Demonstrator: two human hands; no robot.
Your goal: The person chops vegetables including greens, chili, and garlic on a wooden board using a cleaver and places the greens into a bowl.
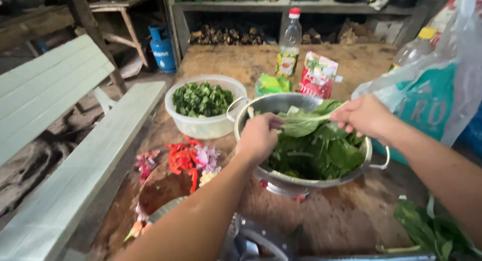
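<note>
Both the left hand (258,136) and the right hand (364,115) have fingers closed on one leaf (301,124), apparently tearing it over the metal colander (241,108); white bowl (201,125) at nine o'clock.

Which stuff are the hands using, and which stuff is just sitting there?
In use: left hand and right hand holding a green leaf over the metal colander.
Lying about: tub of chopped greens, oil bottle, sliced red chillies.
</note>
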